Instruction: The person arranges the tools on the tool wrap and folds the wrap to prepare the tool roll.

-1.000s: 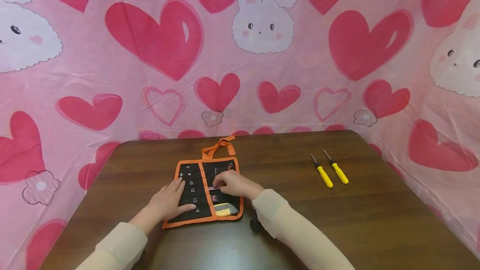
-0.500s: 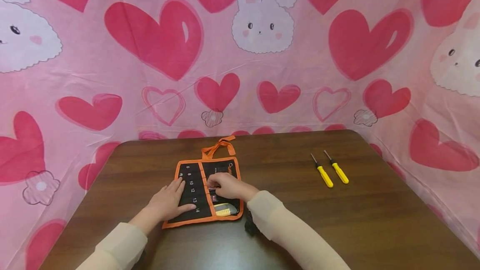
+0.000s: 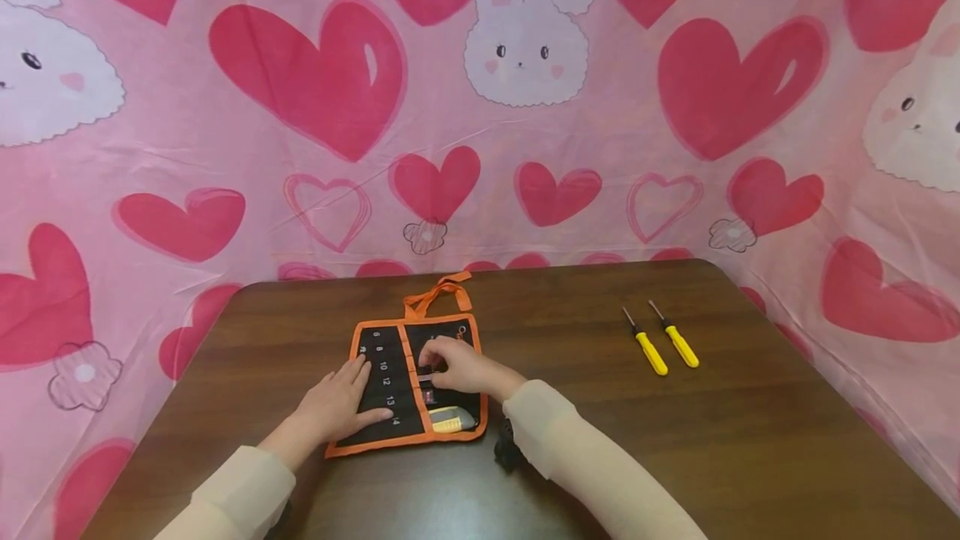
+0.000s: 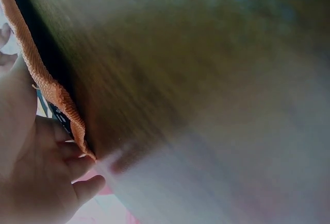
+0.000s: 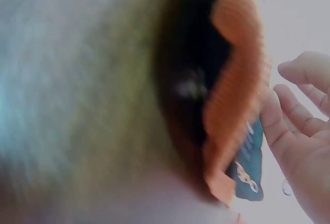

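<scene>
A black fabric tool pouch (image 3: pixel 375 407) with orange trim lies unrolled on the table, numbers printed on its left half. My left hand (image 3: pixel 333 402) rests flat on that half with fingers spread; the left wrist view shows it beyond the pouch's orange edge. Over the right half, my right hand (image 3: pixel 465 367) has bent fingers at the pockets, thumb and forefinger apart. Close by its thumb lies a small, pale, flat piece (image 3: pixel 425 377), partly covered by the hand. Below it a small item with a reddish label (image 3: pixel 428 397) sits in a pocket, and a yellow-and-grey utility knife (image 3: pixel 450 420) in the lowest one.
Two yellow-handled screwdrivers (image 3: pixel 651 354) lie side by side at the right of the brown wooden table (image 3: pixel 570 307). Orange ties (image 3: pixel 435 294) trail from the pouch's far edge. A pink cloth with hearts and rabbits (image 3: pixel 525 132) hangs behind the table.
My right hand has shifted slightly left over the pockets and then back to the right, its fingers parting. The left hand and pouch have stayed put.
</scene>
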Demonstrator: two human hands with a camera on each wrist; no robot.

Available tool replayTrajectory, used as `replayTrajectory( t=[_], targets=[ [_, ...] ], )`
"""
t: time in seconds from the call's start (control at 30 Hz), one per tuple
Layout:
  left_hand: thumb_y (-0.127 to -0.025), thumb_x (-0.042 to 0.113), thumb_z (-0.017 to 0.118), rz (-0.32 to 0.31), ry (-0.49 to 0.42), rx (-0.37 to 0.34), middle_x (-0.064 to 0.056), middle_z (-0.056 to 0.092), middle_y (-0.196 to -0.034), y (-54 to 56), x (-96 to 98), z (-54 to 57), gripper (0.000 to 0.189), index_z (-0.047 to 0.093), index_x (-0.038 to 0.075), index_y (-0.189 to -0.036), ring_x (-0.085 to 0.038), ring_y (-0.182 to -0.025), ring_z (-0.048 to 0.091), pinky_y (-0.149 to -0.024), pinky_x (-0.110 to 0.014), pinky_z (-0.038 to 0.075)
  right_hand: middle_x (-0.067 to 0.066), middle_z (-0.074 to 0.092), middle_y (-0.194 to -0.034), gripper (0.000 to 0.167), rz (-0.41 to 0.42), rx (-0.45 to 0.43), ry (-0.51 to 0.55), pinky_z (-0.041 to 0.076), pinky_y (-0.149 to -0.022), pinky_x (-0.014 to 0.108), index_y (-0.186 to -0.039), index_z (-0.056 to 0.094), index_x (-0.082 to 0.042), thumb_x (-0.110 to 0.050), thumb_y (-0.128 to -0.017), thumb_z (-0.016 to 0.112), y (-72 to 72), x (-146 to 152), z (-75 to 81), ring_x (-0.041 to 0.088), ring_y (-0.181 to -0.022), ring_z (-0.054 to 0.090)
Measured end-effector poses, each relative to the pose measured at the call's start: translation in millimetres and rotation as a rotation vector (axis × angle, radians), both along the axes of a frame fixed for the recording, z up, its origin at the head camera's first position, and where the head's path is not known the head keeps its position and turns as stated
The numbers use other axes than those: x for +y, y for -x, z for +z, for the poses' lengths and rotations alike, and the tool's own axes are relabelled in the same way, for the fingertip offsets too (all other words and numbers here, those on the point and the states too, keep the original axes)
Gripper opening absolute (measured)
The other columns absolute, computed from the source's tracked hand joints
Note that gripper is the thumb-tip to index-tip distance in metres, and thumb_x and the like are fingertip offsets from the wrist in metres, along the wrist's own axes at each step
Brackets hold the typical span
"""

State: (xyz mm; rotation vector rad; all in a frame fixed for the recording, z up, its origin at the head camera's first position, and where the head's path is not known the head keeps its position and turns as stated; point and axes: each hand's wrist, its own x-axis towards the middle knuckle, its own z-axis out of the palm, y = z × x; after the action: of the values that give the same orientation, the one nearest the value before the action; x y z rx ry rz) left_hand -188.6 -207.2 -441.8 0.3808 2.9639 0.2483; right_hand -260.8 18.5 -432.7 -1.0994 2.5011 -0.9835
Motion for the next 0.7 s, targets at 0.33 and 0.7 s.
replayTrajectory(
  t=[0.33,0.7],
  targets=[
    [-0.075,0.067,0.055,0.0,0.002,0.006,-0.028,0.03,-0.141,-2.0,0.6,2.3,0.099,0.037,-0.009,-0.135,-0.043,-0.128,0.029,-0.101,-0.056,0.026,0.011,0.058,-0.106,0.027,-0.042,-0.01,0.058,0.047,-0.084,0.03,-0.11,0.057,-0.003,-0.002,-0.084,0.064,4.5,22.9,26.3,0.017,-0.094,0.053],
    [-0.076,0.066,0.057,0.001,0.006,0.006,-0.028,0.03,-0.141,-3.2,2.5,2.9,0.097,0.037,-0.009,-0.135,-0.043,-0.128,0.029,-0.101,-0.056,0.027,0.006,0.057,-0.107,0.033,-0.102,0.028,0.109,0.048,-0.084,0.038,-0.116,0.055,-0.005,-0.007,-0.085,0.066,7.3,49.8,52.6,0.021,-0.097,0.052]
  ],
)
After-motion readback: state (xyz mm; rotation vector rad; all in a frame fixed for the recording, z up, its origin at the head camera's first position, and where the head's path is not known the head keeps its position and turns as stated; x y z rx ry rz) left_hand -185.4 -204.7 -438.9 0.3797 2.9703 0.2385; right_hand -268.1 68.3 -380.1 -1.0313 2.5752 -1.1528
